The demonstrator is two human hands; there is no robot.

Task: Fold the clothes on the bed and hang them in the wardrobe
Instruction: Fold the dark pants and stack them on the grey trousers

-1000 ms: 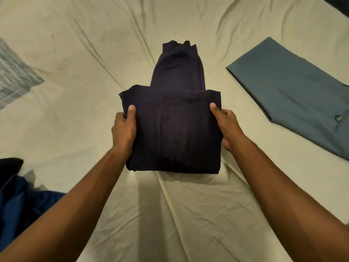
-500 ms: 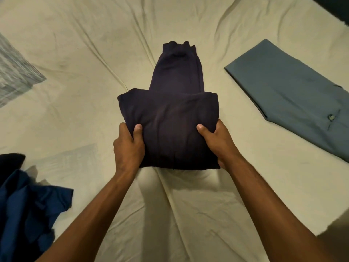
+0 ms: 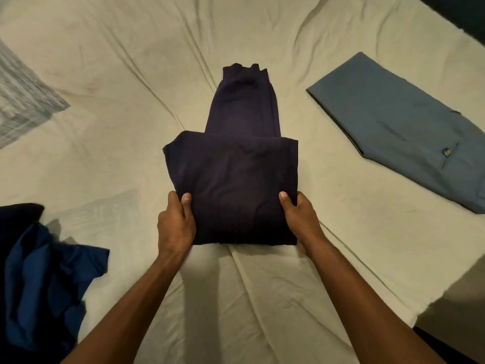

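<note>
Creased cream bedsheet; dark navy garment partly folded, left hand and right hand gripping its near corners, thumbs on top.

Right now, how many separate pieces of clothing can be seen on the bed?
3, perhaps more. The dark navy garment lies in the middle, the grey-blue trousers at the right, and the crumpled blue garment at the near left; black fabric beside it may be a fourth.

Head cam – looks down, near bed.
</note>
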